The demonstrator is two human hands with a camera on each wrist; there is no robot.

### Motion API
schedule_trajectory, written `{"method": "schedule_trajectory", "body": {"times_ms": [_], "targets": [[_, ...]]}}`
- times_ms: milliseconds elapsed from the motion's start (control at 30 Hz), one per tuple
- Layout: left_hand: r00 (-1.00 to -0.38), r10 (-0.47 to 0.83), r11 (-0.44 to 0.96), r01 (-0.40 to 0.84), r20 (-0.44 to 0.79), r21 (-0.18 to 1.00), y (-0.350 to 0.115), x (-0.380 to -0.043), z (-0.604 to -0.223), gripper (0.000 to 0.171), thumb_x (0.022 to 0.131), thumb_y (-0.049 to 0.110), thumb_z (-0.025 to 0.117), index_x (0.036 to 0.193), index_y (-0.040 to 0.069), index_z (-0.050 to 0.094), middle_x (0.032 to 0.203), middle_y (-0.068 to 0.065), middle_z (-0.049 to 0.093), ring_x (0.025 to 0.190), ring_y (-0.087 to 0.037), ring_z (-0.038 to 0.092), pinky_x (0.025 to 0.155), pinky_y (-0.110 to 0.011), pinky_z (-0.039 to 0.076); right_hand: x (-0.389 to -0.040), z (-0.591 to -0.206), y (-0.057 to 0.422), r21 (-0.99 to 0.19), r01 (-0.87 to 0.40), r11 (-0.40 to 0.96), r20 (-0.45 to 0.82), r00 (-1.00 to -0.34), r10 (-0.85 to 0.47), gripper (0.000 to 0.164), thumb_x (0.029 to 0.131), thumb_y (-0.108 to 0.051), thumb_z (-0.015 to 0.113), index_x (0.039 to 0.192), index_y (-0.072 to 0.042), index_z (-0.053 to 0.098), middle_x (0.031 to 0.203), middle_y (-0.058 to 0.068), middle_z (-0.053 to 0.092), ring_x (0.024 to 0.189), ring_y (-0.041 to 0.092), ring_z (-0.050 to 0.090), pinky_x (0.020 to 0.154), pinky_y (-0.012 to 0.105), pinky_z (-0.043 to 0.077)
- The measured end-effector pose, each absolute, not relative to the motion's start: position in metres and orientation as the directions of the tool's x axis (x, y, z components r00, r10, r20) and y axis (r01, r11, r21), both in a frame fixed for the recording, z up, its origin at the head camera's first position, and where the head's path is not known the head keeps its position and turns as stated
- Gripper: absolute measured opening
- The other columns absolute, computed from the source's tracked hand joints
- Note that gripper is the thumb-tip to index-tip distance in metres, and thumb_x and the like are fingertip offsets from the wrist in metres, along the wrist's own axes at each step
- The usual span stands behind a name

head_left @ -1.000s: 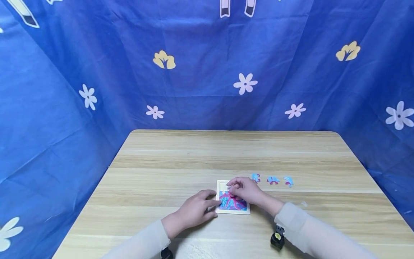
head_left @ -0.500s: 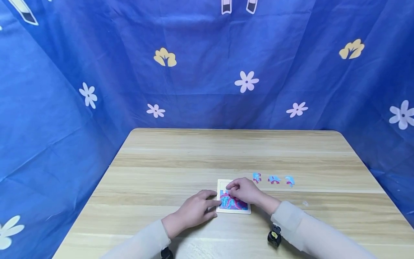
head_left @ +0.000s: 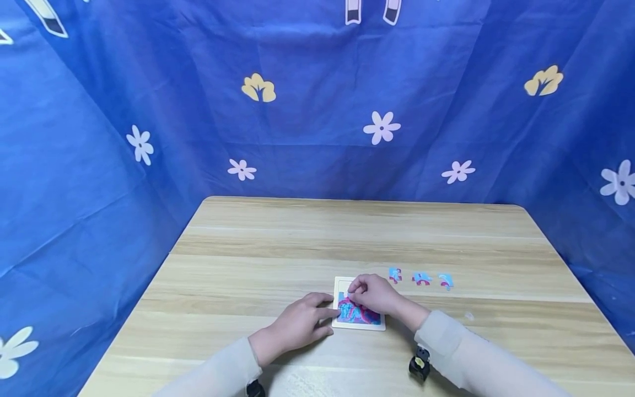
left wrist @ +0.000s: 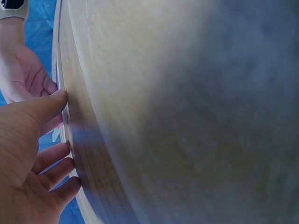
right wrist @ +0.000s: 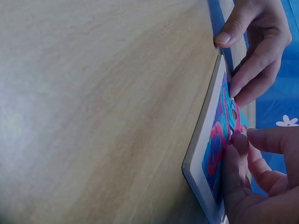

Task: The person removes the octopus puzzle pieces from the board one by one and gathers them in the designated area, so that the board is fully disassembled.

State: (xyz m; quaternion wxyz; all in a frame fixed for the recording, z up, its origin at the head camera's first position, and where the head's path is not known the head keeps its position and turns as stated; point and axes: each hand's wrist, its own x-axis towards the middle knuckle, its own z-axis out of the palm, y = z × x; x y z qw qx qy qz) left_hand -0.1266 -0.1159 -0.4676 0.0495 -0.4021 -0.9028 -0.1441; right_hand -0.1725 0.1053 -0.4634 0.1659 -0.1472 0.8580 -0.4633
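A small square jigsaw puzzle with a cream frame [head_left: 359, 327] lies on the table, its lower part filled with a pink, blue and purple picture. Along the frame's far side the cream backing shows. My left hand [head_left: 300, 320] rests at the frame's left edge, fingers spread and loosely bent, one fingertip on the rim. Over the puzzle, my right hand [head_left: 377, 293] pinches a pink and blue puzzle piece [right wrist: 237, 114] between thumb and fingers, close over the picture. In the right wrist view this piece looks tilted above the board, partly covered by the fingers.
Beyond the right hand, three loose puzzle pieces lie in a row: one left [head_left: 394, 274], one middle [head_left: 421, 279], one right [head_left: 446, 281]. A small pale scrap [head_left: 469, 316] lies nearer on the wooden table [head_left: 278, 237]. A blue patterned curtain [head_left: 307, 110] surrounds the table.
The right hand's fingertips have shifted slightly left over the puzzle, with the piece at their tips. The left hand keeps its place at the frame. The head view has shifted slightly.
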Motion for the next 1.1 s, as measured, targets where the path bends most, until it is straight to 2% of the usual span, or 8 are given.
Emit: {"method": "schedule_trajectory", "body": {"times_ms": [400, 767, 1100], "targets": [[-0.672, 0.712, 0.637, 0.74, 0.203, 0.218, -0.115, -0.128, -0.468, 0.039, 0.082, 0.035, 0.073, 0.115, 0.015, 0.07, 0.123, -0.012, 0.058, 0.114, -0.026, 0.055, 0.095, -0.037, 0.046, -0.172, -0.465, 0.108, -0.892, -0.049, 0.449, -0.15, -0.906, -0.397, 0.005, 0.085, -0.003, 0.067, 0.089, -0.003, 0.064, 0.07, 0.002, 0.064, 0.058, 0.013, 0.058, 0.054, 0.027, 0.051], [-0.671, 0.711, 0.635, 0.741, 0.208, 0.219, -0.115, -0.129, -0.469, 0.039, 0.082, 0.035, 0.073, 0.115, 0.014, 0.07, 0.123, -0.012, 0.058, 0.115, -0.025, 0.054, 0.096, -0.037, 0.046, -0.173, -0.464, 0.113, -0.924, 0.033, 0.382, -0.186, -0.909, -0.372, 0.009, 0.085, -0.002, 0.067, 0.093, 0.001, 0.065, 0.074, 0.004, 0.067, 0.065, 0.014, 0.062, 0.057, 0.029, 0.055], [-0.674, 0.709, 0.635, 0.738, 0.207, 0.228, -0.115, -0.13, -0.469, 0.04, 0.082, 0.034, 0.073, 0.115, 0.014, 0.07, 0.123, -0.012, 0.058, 0.114, -0.026, 0.054, 0.095, -0.038, 0.046, -0.176, -0.461, 0.129, -0.931, 0.026, 0.364, -0.167, -0.917, -0.363, 0.012, 0.086, -0.006, 0.067, 0.096, 0.0, 0.065, 0.076, 0.004, 0.066, 0.066, 0.016, 0.061, 0.059, 0.031, 0.055]]}}
